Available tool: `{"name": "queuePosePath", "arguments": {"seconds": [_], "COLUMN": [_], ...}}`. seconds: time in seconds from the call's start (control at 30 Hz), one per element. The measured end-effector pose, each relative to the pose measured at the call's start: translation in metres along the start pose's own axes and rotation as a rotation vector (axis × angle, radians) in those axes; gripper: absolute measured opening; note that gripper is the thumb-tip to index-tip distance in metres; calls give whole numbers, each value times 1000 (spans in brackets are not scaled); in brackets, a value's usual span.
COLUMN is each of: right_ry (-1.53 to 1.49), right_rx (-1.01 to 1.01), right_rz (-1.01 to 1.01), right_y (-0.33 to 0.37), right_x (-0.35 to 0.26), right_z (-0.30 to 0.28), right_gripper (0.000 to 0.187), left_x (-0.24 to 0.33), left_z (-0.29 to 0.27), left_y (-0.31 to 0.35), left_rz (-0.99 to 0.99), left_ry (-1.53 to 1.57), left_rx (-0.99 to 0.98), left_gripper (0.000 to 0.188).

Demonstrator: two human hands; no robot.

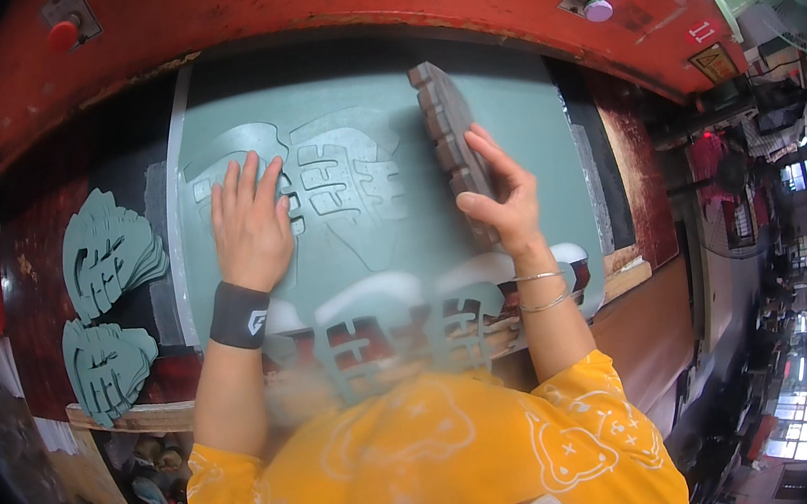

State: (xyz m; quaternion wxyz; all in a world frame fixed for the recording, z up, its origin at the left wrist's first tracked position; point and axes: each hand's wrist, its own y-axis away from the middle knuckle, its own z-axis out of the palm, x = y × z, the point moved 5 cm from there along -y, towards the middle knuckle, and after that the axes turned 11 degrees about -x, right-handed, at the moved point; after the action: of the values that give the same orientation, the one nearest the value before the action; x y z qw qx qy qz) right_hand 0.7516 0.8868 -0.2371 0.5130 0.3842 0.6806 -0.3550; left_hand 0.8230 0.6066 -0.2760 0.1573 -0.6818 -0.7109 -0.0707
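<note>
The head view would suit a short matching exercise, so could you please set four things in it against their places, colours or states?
Things:
1. Left hand
2. Right hand
3. Wristband
4. Stacked cut pieces

Places, colours or states:
A. To the left of the green sheet
B. Dark grey
C. Palm down, fingers spread
D. At the tilted brown block

Pairs: 1-C, 2-D, 3-B, 4-A.
</note>
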Motion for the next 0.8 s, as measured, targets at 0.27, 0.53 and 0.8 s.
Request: {"name": "queuePosePath", "arguments": {"seconds": [0.27, 0.53, 0.8], "right_ry": [905, 716, 632], "right_rx": [3, 0, 972], "right_rz": [29, 27, -464], "right_y": [7, 5, 7], "right_x": [2, 6, -58], "right_z": [13, -7, -126], "right_gripper": [57, 60, 70], "left_x": [-6, -12, 69], "left_z": [1, -20, -6], "left_y": [1, 18, 156], "left_rz": [7, 73, 79], "left_ry": [10, 367, 847], "left_rx": [15, 112, -157], "left_gripper": [43, 36, 5]}}
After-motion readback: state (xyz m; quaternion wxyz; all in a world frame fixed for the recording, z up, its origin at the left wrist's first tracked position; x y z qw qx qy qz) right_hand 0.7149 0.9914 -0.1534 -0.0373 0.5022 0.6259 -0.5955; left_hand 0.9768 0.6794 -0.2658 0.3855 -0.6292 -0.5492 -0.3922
